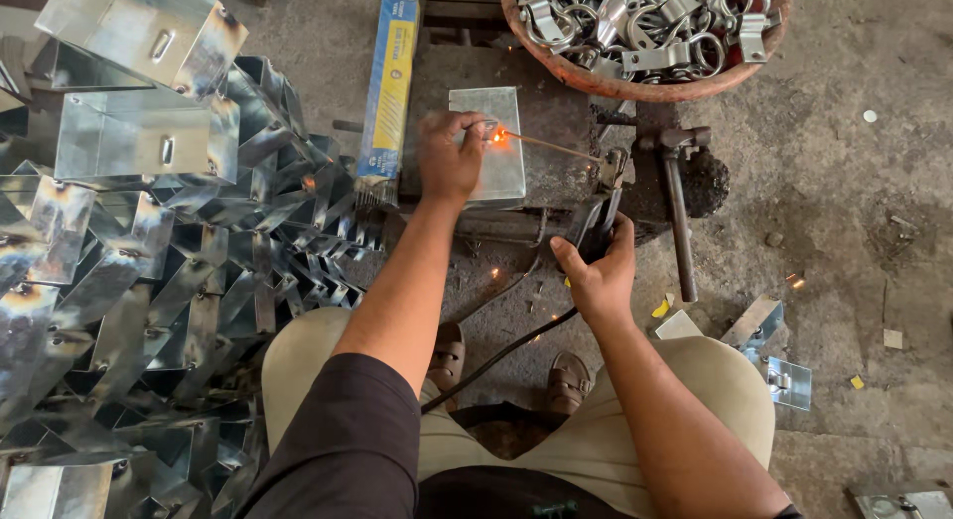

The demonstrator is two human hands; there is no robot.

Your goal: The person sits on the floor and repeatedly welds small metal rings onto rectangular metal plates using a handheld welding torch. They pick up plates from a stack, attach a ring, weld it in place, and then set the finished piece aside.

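Observation:
My left hand (449, 157) presses on a shiny galvanised metal box (498, 152) lying on a dark steel work block (556, 117). My right hand (599, 271) grips a black welding electrode holder (596, 221); its thin rod (551, 145) reaches left to the box. The rod tip glows orange at the box, right beside my left fingers. A black cable (496, 355) runs from the holder down between my knees. Sparks lie on the floor below the block.
A big heap of shiny sheet-metal boxes and folded pieces (149, 261) fills the left. A blue and yellow electrode packet (389, 87) lies beside the block. A hammer (677, 201) rests at the right. A basket of metal clamps (645, 33) sits at the top. Small brackets (774, 360) lie on the floor.

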